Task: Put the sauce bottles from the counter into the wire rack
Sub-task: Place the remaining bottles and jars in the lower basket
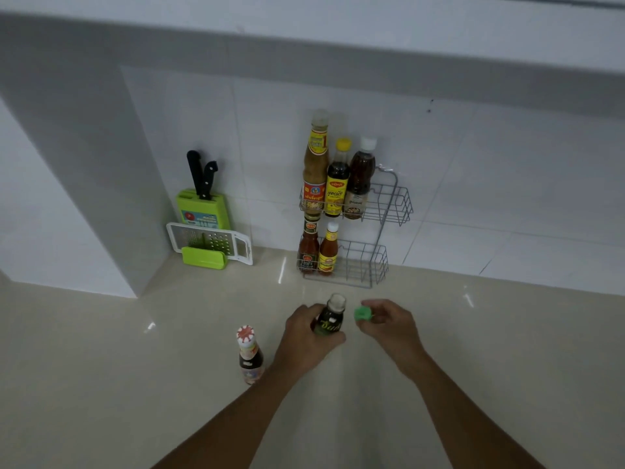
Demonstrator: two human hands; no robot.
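Observation:
A two-tier wire rack stands against the tiled wall. Its upper tier holds three sauce bottles on the left; the lower tier holds two small bottles. The right side of each tier is bare wire. My left hand grips a dark sauce bottle with a green label, upright on the counter and uncapped. My right hand pinches a green cap just right of the bottle's neck. Another small bottle with a red-and-white cap stands on the counter left of my left forearm.
A green knife block with two black-handled knives and a white-and-green grater lean in the corner at the left. The beige counter stretches around my arms. A wall ledge overhangs above.

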